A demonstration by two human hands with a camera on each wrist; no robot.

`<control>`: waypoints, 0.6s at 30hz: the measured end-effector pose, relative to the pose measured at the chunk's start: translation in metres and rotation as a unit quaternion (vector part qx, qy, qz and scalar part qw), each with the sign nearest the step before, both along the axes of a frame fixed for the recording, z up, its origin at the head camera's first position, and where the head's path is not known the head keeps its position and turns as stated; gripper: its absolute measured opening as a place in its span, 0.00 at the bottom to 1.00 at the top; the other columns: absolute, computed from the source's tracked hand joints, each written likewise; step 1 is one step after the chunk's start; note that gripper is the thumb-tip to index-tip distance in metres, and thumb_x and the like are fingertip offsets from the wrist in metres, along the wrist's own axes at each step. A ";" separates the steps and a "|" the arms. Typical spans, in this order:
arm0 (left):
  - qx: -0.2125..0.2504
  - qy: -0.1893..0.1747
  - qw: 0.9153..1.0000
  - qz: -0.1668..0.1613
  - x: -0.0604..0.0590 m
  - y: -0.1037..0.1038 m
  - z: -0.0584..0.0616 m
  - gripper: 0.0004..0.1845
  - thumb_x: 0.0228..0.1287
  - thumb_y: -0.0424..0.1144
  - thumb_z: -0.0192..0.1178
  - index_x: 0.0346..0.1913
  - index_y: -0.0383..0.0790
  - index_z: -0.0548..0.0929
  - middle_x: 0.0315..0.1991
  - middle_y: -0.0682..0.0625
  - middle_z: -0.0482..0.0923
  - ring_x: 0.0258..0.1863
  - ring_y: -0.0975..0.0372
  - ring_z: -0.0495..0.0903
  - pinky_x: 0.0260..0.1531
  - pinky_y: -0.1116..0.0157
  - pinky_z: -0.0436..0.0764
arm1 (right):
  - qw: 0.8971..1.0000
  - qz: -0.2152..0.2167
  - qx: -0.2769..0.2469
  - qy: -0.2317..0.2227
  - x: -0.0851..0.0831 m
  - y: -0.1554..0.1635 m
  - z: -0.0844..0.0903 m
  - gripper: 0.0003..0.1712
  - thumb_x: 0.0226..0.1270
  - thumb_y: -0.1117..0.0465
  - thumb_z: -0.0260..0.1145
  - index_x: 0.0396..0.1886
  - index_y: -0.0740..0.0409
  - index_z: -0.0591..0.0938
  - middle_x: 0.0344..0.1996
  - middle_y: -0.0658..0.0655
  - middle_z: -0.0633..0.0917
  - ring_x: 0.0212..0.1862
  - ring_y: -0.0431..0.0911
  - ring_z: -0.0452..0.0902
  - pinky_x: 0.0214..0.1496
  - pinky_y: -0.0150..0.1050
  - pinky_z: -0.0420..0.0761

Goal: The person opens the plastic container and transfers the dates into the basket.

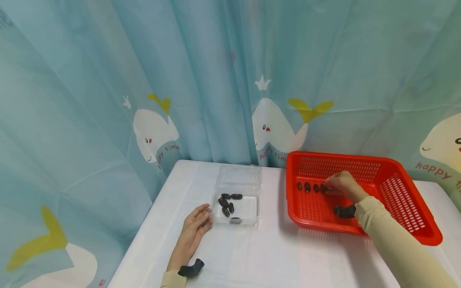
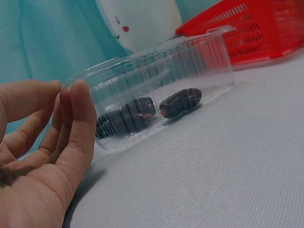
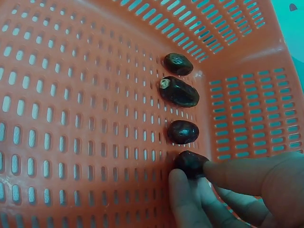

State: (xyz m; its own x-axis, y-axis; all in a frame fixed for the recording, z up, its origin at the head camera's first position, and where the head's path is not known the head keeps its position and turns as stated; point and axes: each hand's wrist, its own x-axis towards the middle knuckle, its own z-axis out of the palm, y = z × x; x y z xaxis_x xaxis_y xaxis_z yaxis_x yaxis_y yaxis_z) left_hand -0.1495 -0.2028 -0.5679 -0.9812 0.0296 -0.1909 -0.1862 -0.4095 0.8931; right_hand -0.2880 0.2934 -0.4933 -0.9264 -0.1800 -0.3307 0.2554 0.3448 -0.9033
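Observation:
My right hand [image 1: 337, 183] reaches into the red basket [image 1: 404, 201] and pinches a dark date [image 3: 190, 164] between thumb and fingers, low on the basket floor. Three more dates [image 3: 179, 92] lie in a row beside it, also seen as a line of dates [image 1: 307, 187] in the head view. My left hand [image 1: 197, 223] lies flat on the white table, fingers straight, its fingertips [image 2: 78, 102] touching the near corner of a clear plastic box [image 1: 238, 191]. Several dark dates [image 1: 228, 203] lie inside that box [image 2: 190, 61].
A white table [image 1: 272, 264] carries both containers, the box left of centre and the basket to the right. A light-blue curtain with whale prints [image 1: 276, 128] hangs close behind the table. Black wrist straps [image 1: 191, 269] sit on both forearms.

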 end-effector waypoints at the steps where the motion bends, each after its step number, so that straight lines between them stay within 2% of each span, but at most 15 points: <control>1: -0.002 0.000 1.000 -0.001 0.000 0.000 0.000 0.26 0.79 0.31 0.55 0.73 0.29 0.64 0.54 0.51 0.74 0.47 0.67 0.79 0.50 0.72 0.84 | 1.000 -0.003 0.001 0.000 0.000 0.000 0.000 0.19 0.74 0.74 0.53 0.54 0.91 0.75 0.30 0.47 0.86 0.35 0.35 0.84 0.44 0.40 0.91; 13: -0.013 0.004 1.000 -0.003 -0.001 0.000 -0.001 0.25 0.79 0.32 0.56 0.73 0.30 0.65 0.54 0.51 0.74 0.48 0.67 0.79 0.51 0.72 0.85 | 0.999 -0.018 0.029 0.010 0.004 0.000 0.003 0.16 0.75 0.72 0.53 0.50 0.86 0.78 0.26 0.45 0.84 0.32 0.34 0.81 0.41 0.39 0.91; 18: -0.016 0.003 1.000 -0.001 -0.001 -0.001 -0.001 0.25 0.79 0.32 0.56 0.72 0.30 0.65 0.54 0.51 0.75 0.48 0.66 0.79 0.51 0.71 0.85 | 0.999 -0.018 0.033 0.015 0.004 -0.003 0.007 0.13 0.73 0.72 0.55 0.44 0.81 0.81 0.26 0.46 0.82 0.32 0.36 0.80 0.42 0.39 0.91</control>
